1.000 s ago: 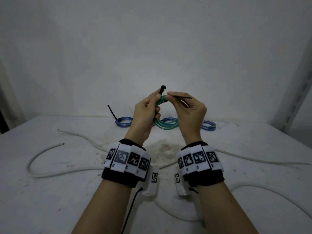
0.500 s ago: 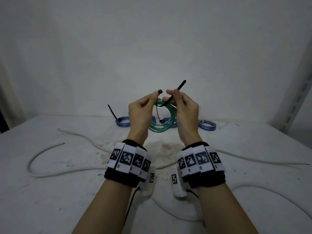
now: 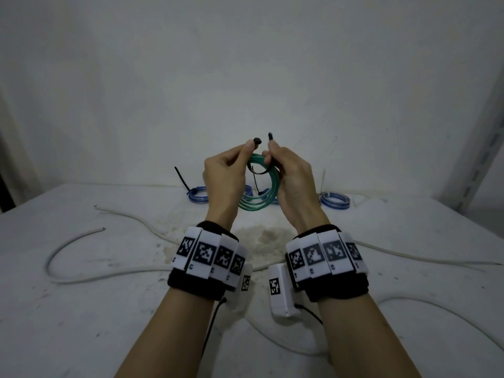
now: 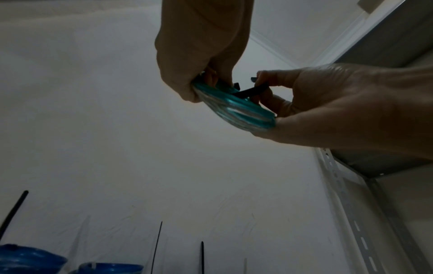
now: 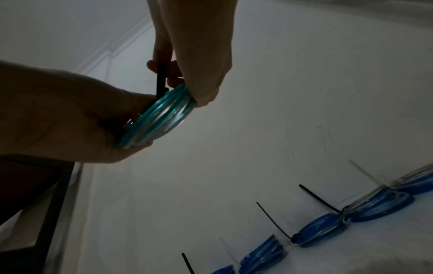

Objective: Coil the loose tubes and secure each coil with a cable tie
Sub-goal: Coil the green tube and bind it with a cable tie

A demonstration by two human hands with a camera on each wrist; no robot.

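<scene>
in the head view, both hands are raised above the tabletop [image 3: 81, 309] in front of a pale wall. the left hand [image 3: 223, 175] pinches the head end of a black cable tie [image 3: 259, 173] between thumb and forefinger, its grip clamped on that end, which pokes up beside the thumb tip. the right hand [image 3: 291, 175] pinches the tail end, which sticks up just above its fingers; its grip is likewise clamped on the tie. the tie loops under the top of a green tube coil [image 3: 259, 195] that hangs between the two hands, clear of the tabletop. behind the hands, along the wall, lie blue coils [image 3: 335, 200] with tie tails sticking up. loose white tubes [image 3: 81, 276] trail across the tabletop on both sides, and marker bands wrap both wrists.

in the left wrist view, the left hand [image 4: 201, 55] comes down from above and the right hand [image 4: 339, 103] reaches in from the right. the green tube coil [image 4: 234, 105] is pressed between them, and the black cable tie [image 4: 250, 91] runs across its top into the right fingers. blue coils [image 4: 28, 259] sit at the bottom edge.

in the right wrist view, the right hand [image 5: 194, 46] holds the black cable tie [image 5: 161, 81] upright above the green tube coil [image 5: 161, 115], whose lower side rests against the left hand [image 5: 70, 115]. a row of blue coils [image 5: 323, 229] lies along the wall.
</scene>
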